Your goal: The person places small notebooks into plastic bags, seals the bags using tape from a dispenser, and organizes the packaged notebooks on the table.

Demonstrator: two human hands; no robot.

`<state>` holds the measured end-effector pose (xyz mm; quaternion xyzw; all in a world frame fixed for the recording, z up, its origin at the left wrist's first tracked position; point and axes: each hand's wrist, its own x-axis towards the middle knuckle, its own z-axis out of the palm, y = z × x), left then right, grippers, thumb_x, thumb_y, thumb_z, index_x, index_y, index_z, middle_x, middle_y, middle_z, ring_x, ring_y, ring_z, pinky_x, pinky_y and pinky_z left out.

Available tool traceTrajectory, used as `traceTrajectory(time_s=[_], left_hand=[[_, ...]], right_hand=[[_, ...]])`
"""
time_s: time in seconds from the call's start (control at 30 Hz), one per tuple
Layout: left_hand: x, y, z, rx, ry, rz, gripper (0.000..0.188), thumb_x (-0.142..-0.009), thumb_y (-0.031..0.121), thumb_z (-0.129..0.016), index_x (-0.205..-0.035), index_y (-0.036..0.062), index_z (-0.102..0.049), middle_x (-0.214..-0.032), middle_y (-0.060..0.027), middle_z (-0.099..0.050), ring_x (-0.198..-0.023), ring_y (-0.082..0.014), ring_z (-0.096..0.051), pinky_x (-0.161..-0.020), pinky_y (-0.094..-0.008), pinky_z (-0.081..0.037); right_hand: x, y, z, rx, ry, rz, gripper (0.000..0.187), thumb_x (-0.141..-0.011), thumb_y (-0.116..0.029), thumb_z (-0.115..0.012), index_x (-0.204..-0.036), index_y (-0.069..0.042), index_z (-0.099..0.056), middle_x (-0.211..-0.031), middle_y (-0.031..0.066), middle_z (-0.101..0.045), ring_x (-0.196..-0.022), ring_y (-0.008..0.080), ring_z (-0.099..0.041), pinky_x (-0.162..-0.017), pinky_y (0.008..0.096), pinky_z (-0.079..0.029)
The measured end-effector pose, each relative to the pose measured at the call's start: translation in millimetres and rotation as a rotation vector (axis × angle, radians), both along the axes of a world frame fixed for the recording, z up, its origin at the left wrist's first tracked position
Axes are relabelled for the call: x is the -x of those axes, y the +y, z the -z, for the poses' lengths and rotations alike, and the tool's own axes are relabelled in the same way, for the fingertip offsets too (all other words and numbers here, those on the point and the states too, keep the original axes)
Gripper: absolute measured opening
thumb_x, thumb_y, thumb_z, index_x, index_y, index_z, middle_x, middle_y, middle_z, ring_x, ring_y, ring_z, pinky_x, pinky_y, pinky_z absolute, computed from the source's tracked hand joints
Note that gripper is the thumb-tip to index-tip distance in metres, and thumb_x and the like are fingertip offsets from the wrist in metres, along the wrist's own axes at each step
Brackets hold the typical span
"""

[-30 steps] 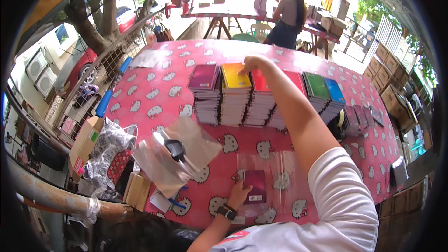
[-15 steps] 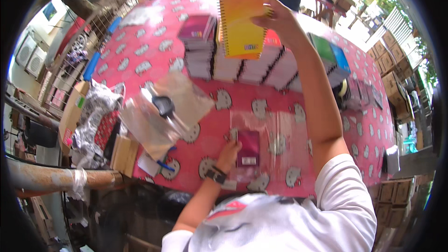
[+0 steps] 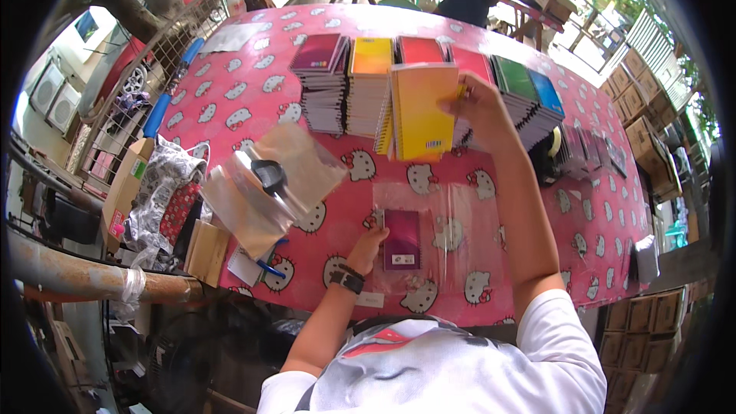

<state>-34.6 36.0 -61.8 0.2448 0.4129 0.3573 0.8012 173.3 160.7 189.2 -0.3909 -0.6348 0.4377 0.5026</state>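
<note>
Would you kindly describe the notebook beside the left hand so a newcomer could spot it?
On the pink patterned table, find the left hand near the front edge. To its right is the purple notebook with a white label, lying singly, unlike the purple stack farther back.

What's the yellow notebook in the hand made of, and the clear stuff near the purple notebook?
Yellow notebook: probably smooth, maybe glossy card cover; it looks flat and stiff, held near one edge. Clear stuff: likely thin, shiny plastic; the table pattern shows through and its creases glint.
</note>
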Motion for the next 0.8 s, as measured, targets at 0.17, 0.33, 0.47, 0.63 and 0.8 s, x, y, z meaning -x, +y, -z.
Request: traceTrajectory(time_s=[0.17,0.33,0.47,0.63,0.8], left_hand=[[-7.5,-1.2,6.4,-0.081,0.109,0.015,0.027,-0.089,0.023,-0.053,-0.107,0.0037,-0.056,-0.101,-0.0034,-0.059,-0.091,-0.0138,-0.054,-0.084,-0.0299,-0.041],[-3.6,0.3,6.9,-0.017,0.035,0.043,0.026,-0.088,0.021,-0.054,-0.108,0.0043,-0.054,-0.1,-0.0031,-0.059,-0.095,-0.0137,-0.055,-0.085,-0.0308,-0.042],[-2.7,1.7,-2.9,-0.032,0.048,0.009,0.023,-0.087,0.022,-0.055,-0.105,0.0064,-0.056,-0.094,-0.0036,-0.06,-0.083,-0.0146,-0.058,-0.073,-0.0294,-0.046],[-7.4,0.0,12.9,-0.048,0.104,0.06,0.028,-0.088,0.028,-0.055,-0.108,0.0084,-0.055,-0.096,-0.0043,-0.061,-0.08,-0.0146,-0.06,-0.064,-0.0298,-0.05],[4.8,-0.5,-0.8,0.109,-0.083,0.102,0.054,-0.089,0.055,-0.039,-0.118,0.0104,-0.05,-0.105,-0.0057,-0.061,-0.088,-0.0165,-0.062,-0.071,-0.0322,-0.051]], right_hand=[[14.3,84.2,-79.9,-0.08,-0.18,-0.009,0.031,-0.076,-0.009,-0.068,-0.105,0.0,-0.058,-0.09,0.0043,-0.061,-0.08,0.0115,-0.058,-0.07,0.0263,-0.048],[47.9,202.2,-66.6,0.213,-0.498,-0.101,0.032,-0.073,-0.011,-0.069,-0.1,0.004,-0.059,-0.079,0.0082,-0.061,-0.068,0.0168,-0.061,-0.06,0.0305,-0.052],[61.9,246.6,2.2,0.03,-0.961,0.25,0.035,-0.064,-0.018,-0.08,-0.09,-0.001,-0.063,-0.073,0.008,-0.065,-0.062,0.0169,-0.061,-0.056,0.0306,-0.052],[43.0,227.9,-8.2,-0.049,-0.593,0.341,0.055,-0.065,-0.011,-0.08,-0.112,0.003,-0.054,-0.075,0.0086,-0.065,-0.064,0.013,-0.062,-0.054,0.023,-0.049],[29.5,94.1,-29.0,-0.264,-0.228,0.043,0.038,-0.071,0.004,-0.068,-0.107,-0.001,-0.058,-0.088,0.0062,-0.062,-0.081,0.016,-0.059,-0.071,0.0283,-0.049]])
